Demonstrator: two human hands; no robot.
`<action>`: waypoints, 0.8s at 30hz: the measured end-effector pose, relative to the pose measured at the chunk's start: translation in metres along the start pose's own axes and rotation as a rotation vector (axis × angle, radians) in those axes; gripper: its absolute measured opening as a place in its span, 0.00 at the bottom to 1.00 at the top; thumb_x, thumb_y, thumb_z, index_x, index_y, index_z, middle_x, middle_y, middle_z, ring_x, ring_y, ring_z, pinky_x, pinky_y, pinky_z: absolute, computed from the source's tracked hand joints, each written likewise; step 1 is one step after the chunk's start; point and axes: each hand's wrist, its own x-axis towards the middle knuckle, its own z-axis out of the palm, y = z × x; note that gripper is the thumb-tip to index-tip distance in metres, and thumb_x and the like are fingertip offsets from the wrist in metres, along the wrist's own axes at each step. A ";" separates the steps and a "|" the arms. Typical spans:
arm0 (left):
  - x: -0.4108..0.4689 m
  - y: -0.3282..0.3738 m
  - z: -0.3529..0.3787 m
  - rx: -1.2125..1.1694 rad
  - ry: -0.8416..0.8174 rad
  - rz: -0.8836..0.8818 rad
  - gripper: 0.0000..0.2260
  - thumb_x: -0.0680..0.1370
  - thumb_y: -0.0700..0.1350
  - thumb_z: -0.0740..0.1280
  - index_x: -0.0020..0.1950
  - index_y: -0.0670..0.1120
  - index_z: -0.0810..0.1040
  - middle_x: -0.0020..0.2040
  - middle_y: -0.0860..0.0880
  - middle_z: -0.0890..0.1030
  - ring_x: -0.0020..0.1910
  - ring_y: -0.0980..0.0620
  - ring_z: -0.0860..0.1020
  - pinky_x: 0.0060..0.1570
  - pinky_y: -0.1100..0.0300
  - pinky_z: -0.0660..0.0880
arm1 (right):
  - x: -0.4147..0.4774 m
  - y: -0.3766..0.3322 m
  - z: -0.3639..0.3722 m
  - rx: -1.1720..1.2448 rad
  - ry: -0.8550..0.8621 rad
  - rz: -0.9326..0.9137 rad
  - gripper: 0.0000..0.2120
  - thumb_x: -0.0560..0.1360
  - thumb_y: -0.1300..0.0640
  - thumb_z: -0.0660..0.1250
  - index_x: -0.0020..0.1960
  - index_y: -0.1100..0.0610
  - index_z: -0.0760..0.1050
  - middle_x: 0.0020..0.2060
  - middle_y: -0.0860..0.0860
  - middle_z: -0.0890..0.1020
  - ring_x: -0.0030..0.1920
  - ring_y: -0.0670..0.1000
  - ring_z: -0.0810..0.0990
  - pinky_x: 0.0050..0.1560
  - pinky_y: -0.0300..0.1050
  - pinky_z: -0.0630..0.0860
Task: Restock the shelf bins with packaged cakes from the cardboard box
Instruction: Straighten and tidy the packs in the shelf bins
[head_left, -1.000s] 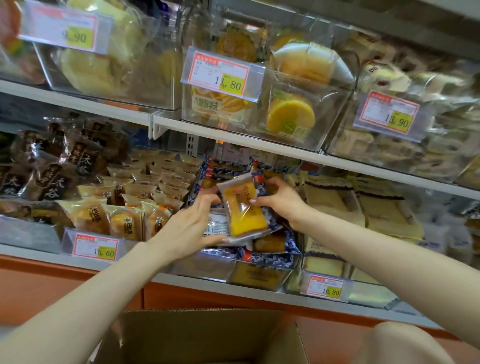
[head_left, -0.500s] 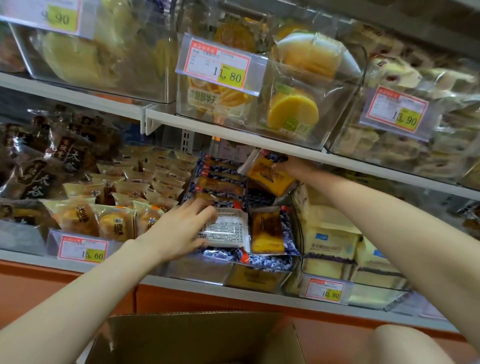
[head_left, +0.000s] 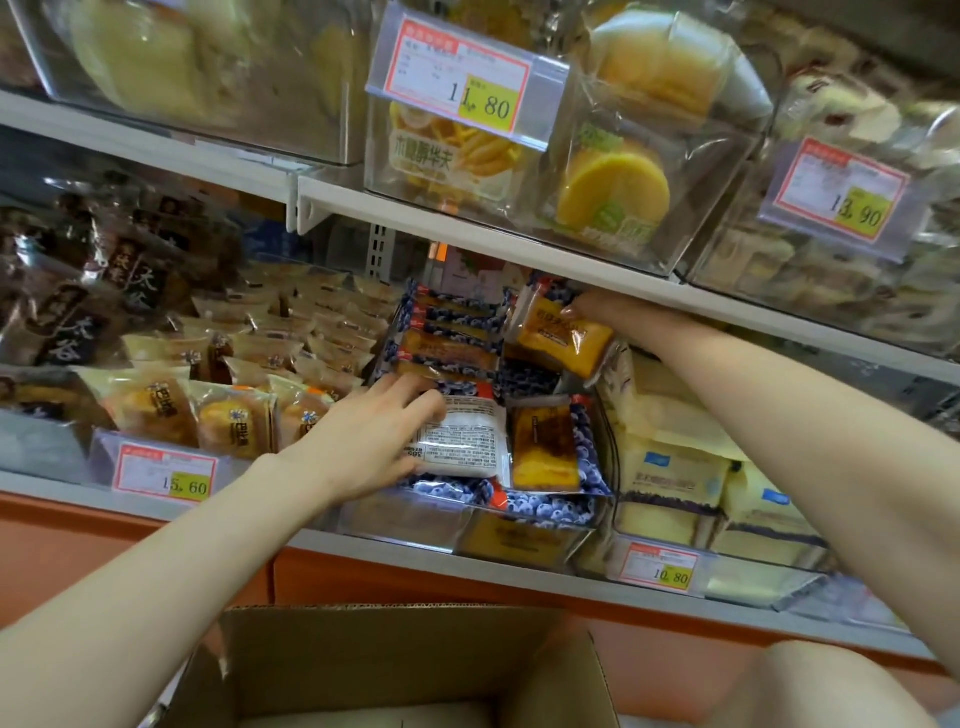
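"As you stood by the shelves, where was the packaged cake (head_left: 558, 338)?"

"Up at the back of the clear bin (head_left: 410, 519), tilted, its top corner pinched in the right hand (head_left: 597, 312). The upper shelf (head_left: 519, 249) hung close over the knuckles, so there was little room above."

"And the left hand (head_left: 374, 441)?"

"Fingers apart and nearly straight, laid on a white-backed pack (head_left: 462, 441) lying print-side up at the bin's front. A face-up cake (head_left: 545, 447) touched that pack on its right, and a row of blueberry-print packs (head_left: 447, 338) stood on edge just behind the fingertips."

"What crowded round?"

"Muffin packs (head_left: 234, 426) in the next bin to the left, pale sliced cakes (head_left: 670, 467) to the right, both just beside. The cardboard box (head_left: 395, 660) sat open below the shelf, between the forearms. I couldn't tell what was inside."
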 end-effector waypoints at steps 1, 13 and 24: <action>0.000 0.000 0.000 -0.009 0.011 0.002 0.21 0.73 0.53 0.69 0.63 0.50 0.67 0.63 0.49 0.69 0.61 0.49 0.69 0.52 0.56 0.71 | -0.009 -0.006 -0.005 0.000 0.004 -0.001 0.22 0.77 0.49 0.66 0.66 0.58 0.69 0.64 0.56 0.73 0.63 0.56 0.72 0.63 0.50 0.70; 0.000 -0.003 0.004 -0.023 0.056 0.025 0.21 0.72 0.52 0.71 0.62 0.49 0.69 0.62 0.48 0.70 0.60 0.48 0.70 0.50 0.56 0.72 | -0.057 -0.021 0.018 -0.265 0.325 -0.181 0.30 0.75 0.58 0.67 0.73 0.50 0.59 0.71 0.57 0.64 0.67 0.61 0.68 0.57 0.51 0.71; 0.000 -0.007 0.009 0.003 0.125 0.072 0.25 0.63 0.50 0.78 0.54 0.49 0.70 0.52 0.47 0.76 0.48 0.46 0.77 0.36 0.55 0.74 | -0.048 -0.022 0.035 -0.117 0.011 -0.143 0.32 0.75 0.48 0.67 0.74 0.43 0.57 0.73 0.57 0.59 0.64 0.60 0.72 0.54 0.45 0.71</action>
